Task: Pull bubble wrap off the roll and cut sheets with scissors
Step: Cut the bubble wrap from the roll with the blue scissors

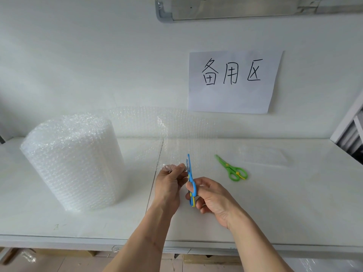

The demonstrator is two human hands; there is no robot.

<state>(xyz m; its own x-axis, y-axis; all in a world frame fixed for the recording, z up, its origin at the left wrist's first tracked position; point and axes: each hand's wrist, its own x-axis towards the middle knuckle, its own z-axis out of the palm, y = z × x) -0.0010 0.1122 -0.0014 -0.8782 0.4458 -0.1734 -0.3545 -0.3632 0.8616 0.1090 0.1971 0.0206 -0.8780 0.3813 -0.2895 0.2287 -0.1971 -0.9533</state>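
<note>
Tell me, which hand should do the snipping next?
The right hand. It already grips the blue scissors, blades up at the bubble wrap sheet. The left hand is busy pinching the sheet's lower edge.

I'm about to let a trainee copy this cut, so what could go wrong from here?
1. The left hand pinches the pulled-out bubble wrap right beside the blades of the blue scissors, so its fingers could get nipped.
2. The wrap hangs loose and see-through, so the cut may wander or the film may fold between the blades rather than shear.
3. The right hand works close to the green scissors and might knock them.
</note>
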